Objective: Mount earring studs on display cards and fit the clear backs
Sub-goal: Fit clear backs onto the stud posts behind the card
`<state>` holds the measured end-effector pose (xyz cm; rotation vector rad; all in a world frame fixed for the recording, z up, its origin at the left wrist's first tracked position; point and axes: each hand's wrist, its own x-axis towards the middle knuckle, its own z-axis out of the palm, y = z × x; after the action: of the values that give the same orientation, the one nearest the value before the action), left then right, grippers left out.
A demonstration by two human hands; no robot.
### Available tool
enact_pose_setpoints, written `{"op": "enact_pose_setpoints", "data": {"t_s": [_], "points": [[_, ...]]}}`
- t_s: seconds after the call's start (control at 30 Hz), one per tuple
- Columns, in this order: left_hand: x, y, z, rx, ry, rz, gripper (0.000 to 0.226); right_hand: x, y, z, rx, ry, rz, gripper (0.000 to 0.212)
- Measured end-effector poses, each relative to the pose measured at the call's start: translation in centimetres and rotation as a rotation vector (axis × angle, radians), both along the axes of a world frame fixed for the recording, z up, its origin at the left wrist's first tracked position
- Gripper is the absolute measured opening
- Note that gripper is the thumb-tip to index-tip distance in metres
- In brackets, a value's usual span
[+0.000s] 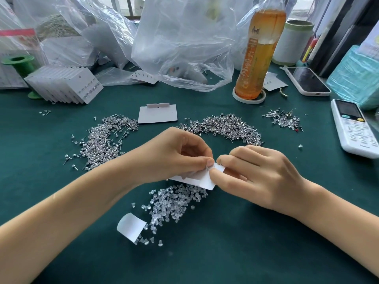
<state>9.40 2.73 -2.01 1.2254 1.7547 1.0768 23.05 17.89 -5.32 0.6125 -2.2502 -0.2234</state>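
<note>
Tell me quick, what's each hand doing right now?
Left hand: pinching the card, a stud at its fingertips.
Right hand: pinching the card's edge.

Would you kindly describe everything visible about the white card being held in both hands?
The display card is a small white rectangle with rounded corners, apparently thin card stock. It is held tilted just above the pile of clear backs. The left hand pinches its upper edge, and the right hand pinches its right end. A thin metal post shows at the left fingertips. Much of the card is hidden.
</note>
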Motion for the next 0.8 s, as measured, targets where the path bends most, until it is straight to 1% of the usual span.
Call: {"op": "enact_pose_setpoints", "data": {"t_s": [0.07,0.17,0.23,0.3,0.37,0.4,0.43,0.47,0.53,0.6,0.67,0.8], "points": [[-0.2,0.0,0.1,-0.013,0.010,-0.002,0.007,0.0,0.0,-0.1,0.013,0.015,0.000,0.016],[-0.4,0.1,0.1,-0.047,0.014,0.015,0.007,-0.1,0.1,-0.3,0.005,0.028,0.000,0.016],[-0.5,0.1,0.2,-0.041,0.001,0.059,0.011,-0.3,0.2,-0.2,-0.087,0.019,0.002,0.013],[-1.0,0.3,0.1,0.021,-0.025,0.161,0.021,-0.4,0.3,-0.3,-0.328,-0.013,-0.013,0.010],[-1.9,0.5,-0.1,0.119,-0.094,0.322,0.028,-0.4,0.1,-0.2,-0.668,-0.058,-0.050,0.005],[-2.5,0.6,-0.2,0.163,-0.092,0.399,0.027,-0.3,0.0,-0.1,-0.854,-0.090,-0.074,0.005],[-2.9,0.5,-0.4,0.196,-0.030,0.450,0.024,-0.3,0.0,0.0,-1.027,-0.124,-0.095,0.008],[-3.3,0.4,-0.6,0.209,0.075,0.466,0.020,-0.3,0.1,0.2,-1.176,-0.156,-0.104,0.012],[-3.8,0.1,-1.1,0.172,0.280,0.386,0.011,-0.5,0.4,0.5,-1.400,-0.196,-0.099,0.015],[-3.8,-0.1,-1.3,0.096,0.389,0.244,0.005,-0.7,0.7,0.7,-1.526,-0.223,-0.100,0.016],[-3.5,-0.2,-1.4,0.056,0.449,0.139,0.004,-0.8,0.9,0.6,-1.597,-0.248,-0.102,0.014],[-2.4,0.1,-1.6,0.084,0.546,0.038,0.012,-1.0,1.2,0.3,-1.675,-0.274,-0.114,0.015]]}}
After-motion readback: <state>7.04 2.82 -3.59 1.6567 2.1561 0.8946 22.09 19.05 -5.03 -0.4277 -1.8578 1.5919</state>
